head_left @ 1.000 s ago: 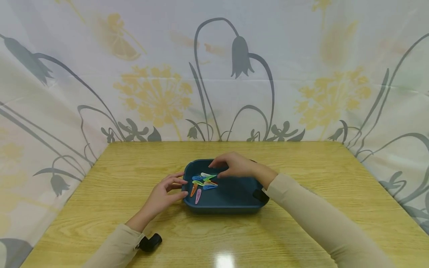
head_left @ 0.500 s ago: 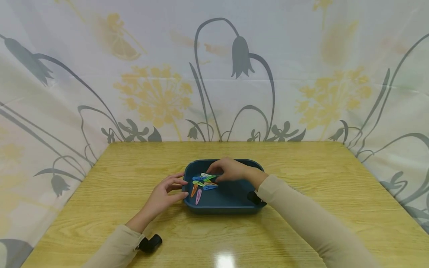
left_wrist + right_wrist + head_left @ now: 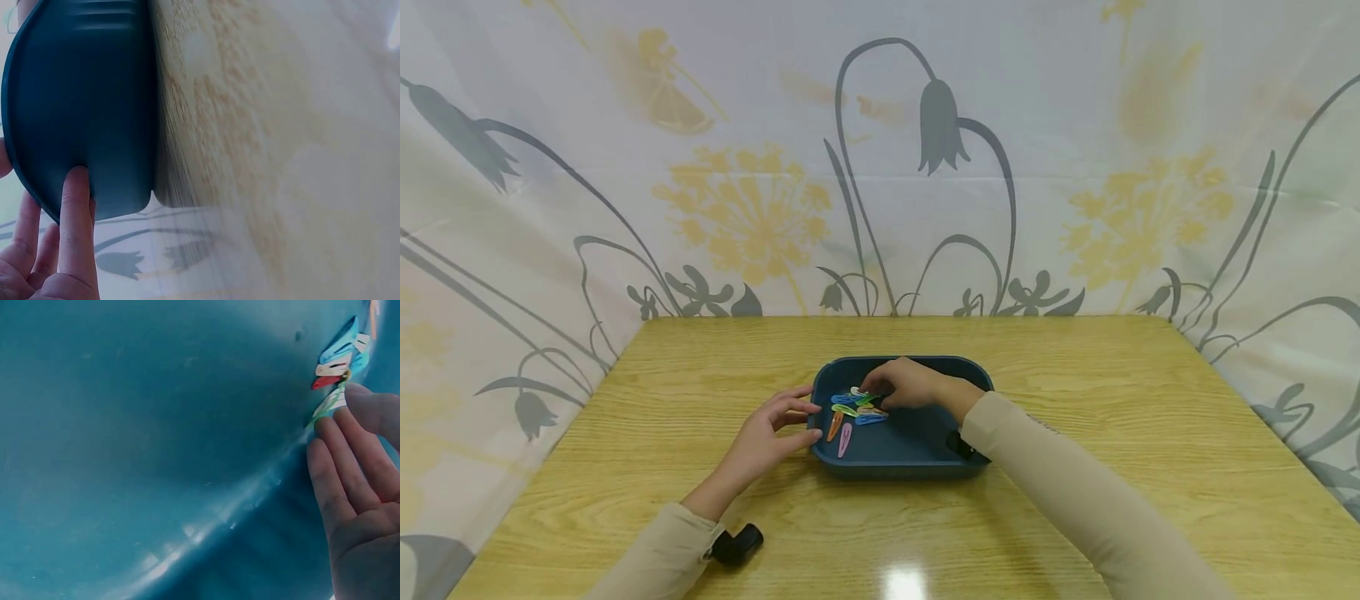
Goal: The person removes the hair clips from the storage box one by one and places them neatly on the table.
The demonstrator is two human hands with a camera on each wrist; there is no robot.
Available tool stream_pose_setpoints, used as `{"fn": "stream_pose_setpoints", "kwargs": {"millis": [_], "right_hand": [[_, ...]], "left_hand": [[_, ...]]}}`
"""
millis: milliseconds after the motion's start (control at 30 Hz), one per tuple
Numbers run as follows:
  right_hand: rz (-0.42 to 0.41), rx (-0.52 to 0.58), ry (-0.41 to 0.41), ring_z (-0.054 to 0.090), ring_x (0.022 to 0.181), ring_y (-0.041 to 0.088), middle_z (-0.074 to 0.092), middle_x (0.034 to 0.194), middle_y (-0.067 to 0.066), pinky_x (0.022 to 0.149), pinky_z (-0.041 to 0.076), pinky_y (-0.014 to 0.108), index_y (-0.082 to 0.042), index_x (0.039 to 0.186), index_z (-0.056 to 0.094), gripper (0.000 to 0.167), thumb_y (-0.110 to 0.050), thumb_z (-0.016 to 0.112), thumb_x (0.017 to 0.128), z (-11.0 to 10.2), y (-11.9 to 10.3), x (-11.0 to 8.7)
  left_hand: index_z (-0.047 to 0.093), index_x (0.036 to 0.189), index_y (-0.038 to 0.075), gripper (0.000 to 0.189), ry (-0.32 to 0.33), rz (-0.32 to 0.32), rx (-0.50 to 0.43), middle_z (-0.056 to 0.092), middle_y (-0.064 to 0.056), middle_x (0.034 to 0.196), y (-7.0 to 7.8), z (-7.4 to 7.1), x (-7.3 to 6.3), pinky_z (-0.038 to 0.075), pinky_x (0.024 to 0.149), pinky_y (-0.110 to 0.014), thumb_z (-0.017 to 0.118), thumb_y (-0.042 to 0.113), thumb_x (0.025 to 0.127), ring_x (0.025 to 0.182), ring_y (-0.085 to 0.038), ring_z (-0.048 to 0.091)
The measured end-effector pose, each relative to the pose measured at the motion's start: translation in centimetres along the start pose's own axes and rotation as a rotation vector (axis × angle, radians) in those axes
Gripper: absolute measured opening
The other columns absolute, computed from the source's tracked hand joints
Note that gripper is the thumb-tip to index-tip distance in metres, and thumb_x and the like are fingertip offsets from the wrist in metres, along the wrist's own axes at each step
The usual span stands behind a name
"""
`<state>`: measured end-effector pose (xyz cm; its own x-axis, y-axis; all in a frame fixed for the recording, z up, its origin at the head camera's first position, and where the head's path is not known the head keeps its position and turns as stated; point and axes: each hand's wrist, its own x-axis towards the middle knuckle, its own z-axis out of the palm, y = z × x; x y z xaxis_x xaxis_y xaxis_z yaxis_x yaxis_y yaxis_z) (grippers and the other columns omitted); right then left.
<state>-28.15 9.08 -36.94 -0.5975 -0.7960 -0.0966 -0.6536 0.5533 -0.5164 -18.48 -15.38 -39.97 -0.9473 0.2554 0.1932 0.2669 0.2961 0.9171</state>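
A dark blue tray (image 3: 902, 472) with raised walls stands on the table, holding several snap hair clips in its left half. Nearest its front left corner lie a pink hair clip (image 3: 846, 440) and an orange hair clip (image 3: 835, 426). Behind them are overlapping blue (image 3: 871, 419), light green and white clips. My right hand (image 3: 913, 385) reaches down inside the tray, its fingertips and thumb at the white and green clips (image 3: 326, 407), with a gap between them. My left hand (image 3: 763, 437) touches the tray's left end, fingers extended against the outer wall (image 3: 100, 112).
The wood-grain table (image 3: 700, 375) extends around the tray. A floral curtain (image 3: 880, 208) hangs behind and at both sides. Black wrist cameras (image 3: 737, 545) sit at both cuffs.
My right hand has moved left and down into the tray, from above the clips to among them. My left hand and the tray stay in place.
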Motion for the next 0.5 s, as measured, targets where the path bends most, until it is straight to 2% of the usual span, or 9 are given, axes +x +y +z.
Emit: {"fn": "stream_pose_setpoints", "kwargs": {"millis": [100, 333, 500], "right_hand": [[0.002, -0.029, 0.001, 0.058, 0.102, 0.020, 0.062, 0.111, 0.009, 0.086, 0.048, 0.028, -0.003, 0.118, 0.061, 0.033, 0.001, 0.063, 0.086, 0.16, 0.13, 0.08], [-0.033, -0.036, 0.009, 0.059, 0.081, 0.010, 0.064, 0.091, 0.003, 0.073, 0.049, 0.023, -0.004, 0.114, 0.064, 0.028, 0.000, 0.062, 0.086, 0.26, 0.37, 0.09], [-0.025, -0.065, 0.005, 0.059, 0.081, 0.013, 0.064, 0.091, 0.004, 0.072, 0.049, 0.023, -0.003, 0.111, 0.065, 0.027, 0.000, 0.064, 0.085, 0.34, 0.36, 0.13]], "left_hand": [[0.063, 0.110, -0.003, 0.034, -0.005, -0.008, -0.006, 0.043, -0.013, 0.138, -0.10, -0.02, 0.02, 0.048, 0.089, -0.044, 0.072, 0.010, 0.081, 0.107, -0.032, 0.056], [0.062, 0.111, -0.003, 0.035, -0.012, -0.014, -0.005, 0.043, -0.012, 0.139, -0.30, -0.06, 0.06, 0.048, 0.089, -0.044, 0.073, 0.012, 0.081, 0.107, -0.031, 0.056], [0.063, 0.111, -0.002, 0.035, -0.009, -0.022, 0.001, 0.043, -0.011, 0.139, -0.20, -0.05, 0.01, 0.048, 0.090, -0.044, 0.073, 0.013, 0.081, 0.108, -0.031, 0.056]]}}
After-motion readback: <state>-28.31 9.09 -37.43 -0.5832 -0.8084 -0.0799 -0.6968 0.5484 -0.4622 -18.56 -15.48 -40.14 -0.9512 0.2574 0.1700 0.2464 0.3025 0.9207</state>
